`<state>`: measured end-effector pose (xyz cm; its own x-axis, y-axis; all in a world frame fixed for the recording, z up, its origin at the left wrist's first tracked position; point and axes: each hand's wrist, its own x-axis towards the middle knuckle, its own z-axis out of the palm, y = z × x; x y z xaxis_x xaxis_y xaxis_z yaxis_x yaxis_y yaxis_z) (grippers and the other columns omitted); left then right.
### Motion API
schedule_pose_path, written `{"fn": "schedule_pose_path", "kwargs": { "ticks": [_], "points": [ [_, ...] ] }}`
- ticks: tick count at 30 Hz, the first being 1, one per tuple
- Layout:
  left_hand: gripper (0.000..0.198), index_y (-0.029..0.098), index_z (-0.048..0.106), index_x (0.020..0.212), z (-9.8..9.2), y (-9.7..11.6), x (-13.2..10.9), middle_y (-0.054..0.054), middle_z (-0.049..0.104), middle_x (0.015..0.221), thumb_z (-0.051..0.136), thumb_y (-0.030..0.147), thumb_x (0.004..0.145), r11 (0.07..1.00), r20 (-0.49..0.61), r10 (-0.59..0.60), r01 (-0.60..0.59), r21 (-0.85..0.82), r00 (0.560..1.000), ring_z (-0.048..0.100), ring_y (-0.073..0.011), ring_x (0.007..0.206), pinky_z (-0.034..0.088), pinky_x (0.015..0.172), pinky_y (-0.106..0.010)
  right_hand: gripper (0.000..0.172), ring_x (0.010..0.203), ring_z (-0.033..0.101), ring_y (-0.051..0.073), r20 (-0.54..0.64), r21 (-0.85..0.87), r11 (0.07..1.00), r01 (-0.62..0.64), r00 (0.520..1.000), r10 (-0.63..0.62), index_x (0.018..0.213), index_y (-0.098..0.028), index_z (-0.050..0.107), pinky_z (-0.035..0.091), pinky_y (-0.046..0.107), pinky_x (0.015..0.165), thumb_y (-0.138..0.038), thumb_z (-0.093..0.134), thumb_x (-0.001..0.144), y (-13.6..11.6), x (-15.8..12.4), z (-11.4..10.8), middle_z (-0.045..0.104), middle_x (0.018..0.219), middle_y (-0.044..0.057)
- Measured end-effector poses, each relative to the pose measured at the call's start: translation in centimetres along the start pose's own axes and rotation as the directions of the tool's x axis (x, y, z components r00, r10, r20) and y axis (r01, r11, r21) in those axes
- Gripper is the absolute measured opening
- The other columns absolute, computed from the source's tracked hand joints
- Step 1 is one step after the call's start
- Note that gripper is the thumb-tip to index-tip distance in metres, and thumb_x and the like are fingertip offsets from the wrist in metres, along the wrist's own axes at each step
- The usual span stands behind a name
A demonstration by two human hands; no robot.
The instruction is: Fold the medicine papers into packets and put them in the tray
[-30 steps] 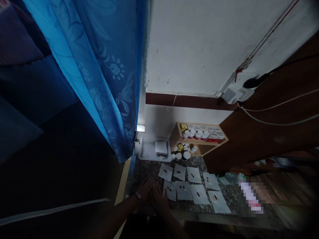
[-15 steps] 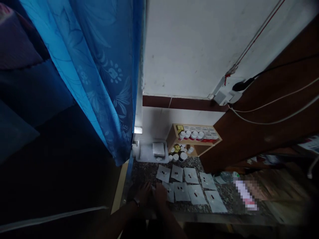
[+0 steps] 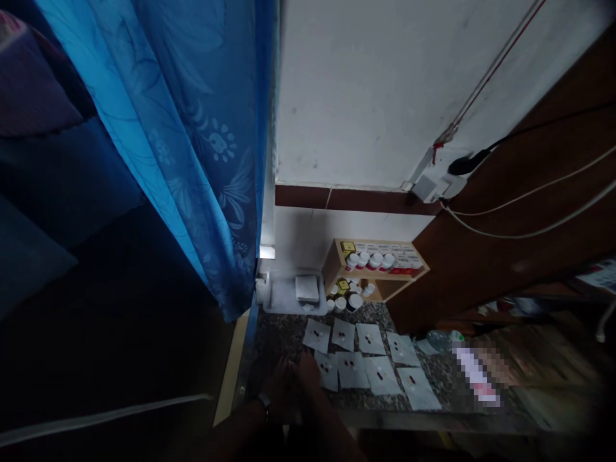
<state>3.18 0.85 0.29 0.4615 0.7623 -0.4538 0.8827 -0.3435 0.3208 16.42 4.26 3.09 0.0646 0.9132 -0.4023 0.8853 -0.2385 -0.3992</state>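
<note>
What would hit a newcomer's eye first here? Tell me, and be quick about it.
The bright blue floral curtain down the left side stands out first. Next come eight white paper squares bearing small capsules, in two rows on the speckled granite counter, beside the left hand and right hand. Behind them stands a wooden shelf of white bottles.

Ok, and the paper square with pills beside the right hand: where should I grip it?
Probably pinch the near left corner of the paper square, coming from the left, beside the right hand. It lies flat on the granite counter, so that corner should lift easily; its right edge nearly meets the next square, and the pills sit mid-sheet.
</note>
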Motion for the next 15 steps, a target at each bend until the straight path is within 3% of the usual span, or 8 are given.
{"fn": "schedule_pose_path", "kwargs": {
  "ticks": [8, 15],
  "points": [
    [0.064, 0.027, 0.019, 0.145, 0.0, 0.3, -0.8, -0.006, 0.017, 0.152, 0.031, 0.049, 0.085, 1.0, 0.002, 0.004, -0.004, -0.005, 1.0, 0.012, -0.0355, 0.137, 0.019, 0.103, -0.058, 0.025, 0.089, 0.064, 0.021, 0.089, -0.003, 0.999, -0.041, 0.995, 0.041, 0.096, -0.02, 0.066, 0.043, 0.025, 0.068, -0.035, 0.054, 0.08, -0.7, -0.1, -0.1, 0.069, 0.094, 0.01],
    [0.065, 0.026, 0.017, 0.146, -0.3, 0.1, -1.4, -0.007, 0.016, 0.152, 0.03, 0.048, 0.087, 0.999, -0.008, 0.04, -0.04, 0.018, 0.999, 0.01, -0.035, 0.138, 0.017, 0.103, -0.058, 0.019, 0.091, 0.061, 0.019, 0.123, -0.077, 0.996, 0.042, 0.992, -0.033, 0.09, -0.016, 0.068, 0.04, 0.022, 0.07, -0.024, 0.052, 0.082, 0.4, 0.9, 0.6, 0.068, 0.097, 0.011]
  ]
}}
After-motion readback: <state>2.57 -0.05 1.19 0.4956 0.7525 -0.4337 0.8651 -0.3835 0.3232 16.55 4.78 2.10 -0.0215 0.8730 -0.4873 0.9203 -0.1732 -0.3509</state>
